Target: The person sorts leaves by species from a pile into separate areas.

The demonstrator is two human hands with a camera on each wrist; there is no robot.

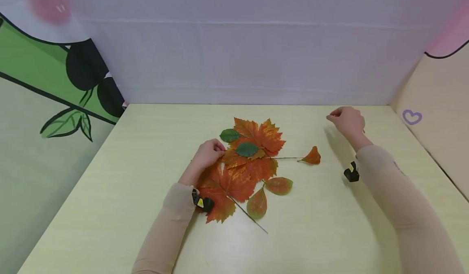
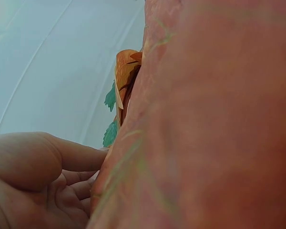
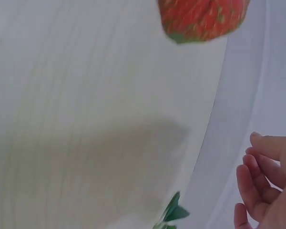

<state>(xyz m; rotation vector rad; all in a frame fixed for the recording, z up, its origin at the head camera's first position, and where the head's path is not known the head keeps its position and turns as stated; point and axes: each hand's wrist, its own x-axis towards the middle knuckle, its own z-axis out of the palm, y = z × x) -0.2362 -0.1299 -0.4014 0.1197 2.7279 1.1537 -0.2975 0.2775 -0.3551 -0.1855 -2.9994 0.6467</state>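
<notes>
In the head view, several orange maple leaves (image 1: 242, 182) lie overlapped on the table. My left hand (image 1: 207, 154) is at their left side, its thumb and fingers pinching a leaf edge. The left wrist view shows the thumb against a large blurred orange leaf (image 2: 205, 114) that hides the fingertips. Two small green leaves (image 1: 247, 149) lie on the pile. My right hand (image 1: 349, 121) hovers over the table's far right with loosely bent fingers and nothing visible between them. A bit of green leaf (image 3: 172, 212) shows below that hand in the right wrist view.
A small curled orange leaf (image 1: 312, 156) lies right of the pile on a thin stem. Two red-green oval leaves (image 1: 257, 204) are at its near side, beside a long brown stem (image 1: 249, 215). A pale cloth wall (image 1: 256, 62) rises behind the table (image 1: 110, 209).
</notes>
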